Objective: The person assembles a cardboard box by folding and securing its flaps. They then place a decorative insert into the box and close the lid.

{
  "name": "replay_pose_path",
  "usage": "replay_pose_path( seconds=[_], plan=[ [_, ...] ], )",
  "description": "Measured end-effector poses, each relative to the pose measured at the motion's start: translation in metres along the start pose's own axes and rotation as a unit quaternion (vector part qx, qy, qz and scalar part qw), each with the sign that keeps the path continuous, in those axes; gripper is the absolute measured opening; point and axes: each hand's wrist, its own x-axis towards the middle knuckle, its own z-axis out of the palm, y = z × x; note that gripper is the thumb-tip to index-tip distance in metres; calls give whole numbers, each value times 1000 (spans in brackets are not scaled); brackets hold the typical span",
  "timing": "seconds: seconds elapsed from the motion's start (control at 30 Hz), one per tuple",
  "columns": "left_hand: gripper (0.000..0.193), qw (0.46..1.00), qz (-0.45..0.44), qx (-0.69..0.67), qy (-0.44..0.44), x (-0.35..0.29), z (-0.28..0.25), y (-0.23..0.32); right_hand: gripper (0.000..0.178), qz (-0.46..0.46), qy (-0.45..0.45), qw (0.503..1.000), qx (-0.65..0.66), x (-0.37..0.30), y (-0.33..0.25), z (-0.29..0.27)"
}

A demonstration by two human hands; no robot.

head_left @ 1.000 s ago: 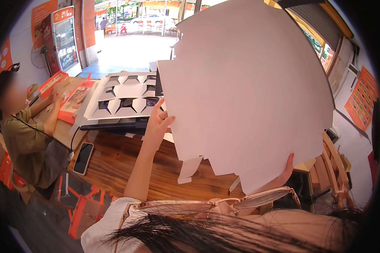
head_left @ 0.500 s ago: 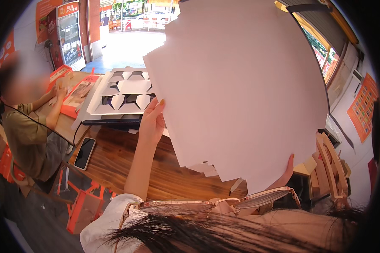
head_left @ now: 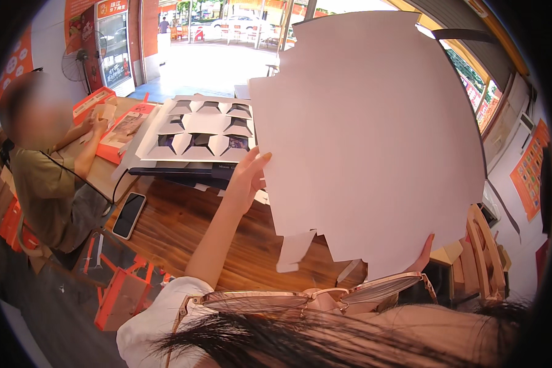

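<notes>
I see the large white cardboard sheet with stepped edges raised above the brown wooden counter, pinched at its eight o'clock edge by the left hand; the right hand, mostly hidden, grips at five. The sheet is opened out, and I judge its folding not yet done; a narrow white flap hangs at seven o'clock. The white card tray with dark openings, at nine o'clock, seems already shaped. Toward eight, bare wood gives room before the black-screened phone; at four o'clock a wooden chair stands near the edge.

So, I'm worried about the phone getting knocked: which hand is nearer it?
Left. The left hand is right of the phone; the right hand is farther right, at the lower right of the white sheet.
</notes>
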Motion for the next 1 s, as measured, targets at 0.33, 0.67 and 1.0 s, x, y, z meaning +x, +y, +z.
replay_pose_path(
  seconds=[0.33,0.67,1.0],
  plan=[
    [66,999,7,37,-25,-22,20,7,46,3,-113,994,11,19,8,-19],
    [48,992,93,19,85,-39,-22,84,44,135,-243,958,67,90,76,12],
    [42,979,26,185,77,12,-159,254,37,258,-308,912,79,-27,145,120]
  ],
)
